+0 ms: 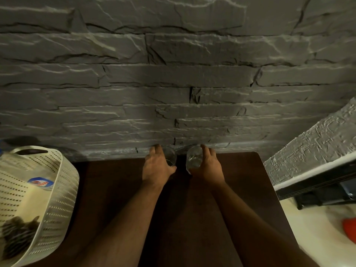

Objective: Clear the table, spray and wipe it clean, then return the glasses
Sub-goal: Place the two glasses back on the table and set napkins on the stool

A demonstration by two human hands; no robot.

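Head view: both hands' fingers clamp glasses (194, 158) at table's (115, 180) far edge.

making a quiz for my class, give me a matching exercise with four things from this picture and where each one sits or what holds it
Things:
1. left glass
2. right glass
3. basket
4. red object

Places:
A. on the pale floor at the far right
B. at the table's left edge
C. gripped by the right hand, near the wall
D. gripped by the left hand, near the wall

Pairs: 1-D, 2-C, 3-B, 4-A
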